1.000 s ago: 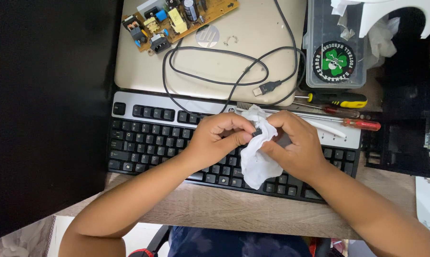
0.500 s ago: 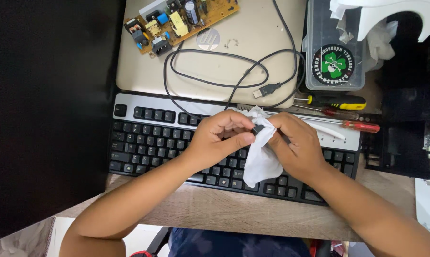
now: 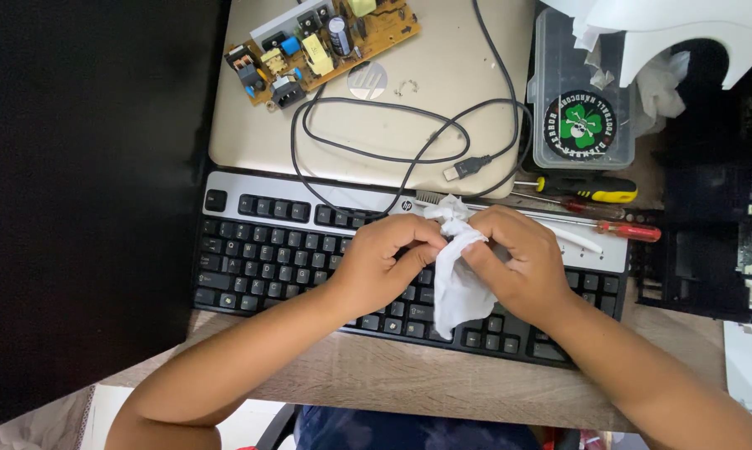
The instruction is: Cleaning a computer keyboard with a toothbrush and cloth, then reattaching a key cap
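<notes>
Here, both hands (image 3: 451, 267) pinching white tissue (image 3: 459, 287), above keyboard (image 3: 284, 258)

**Items surrounding the work area**

A closed laptop (image 3: 392, 125) carries 1 circuit board (image 3: 322, 46) and a coiled black cable (image 3: 409, 137). Right of it stands a clear plastic box (image 3: 580, 100); 2 screwdrivers (image 3: 588, 190) lie just beside the laptop's front edge.

Both forearms angle in from bottom, wrists bent. Left hand (image 3: 384, 271) & right hand (image 3: 517, 262) meet, fingers curled, pinching shut.
</notes>
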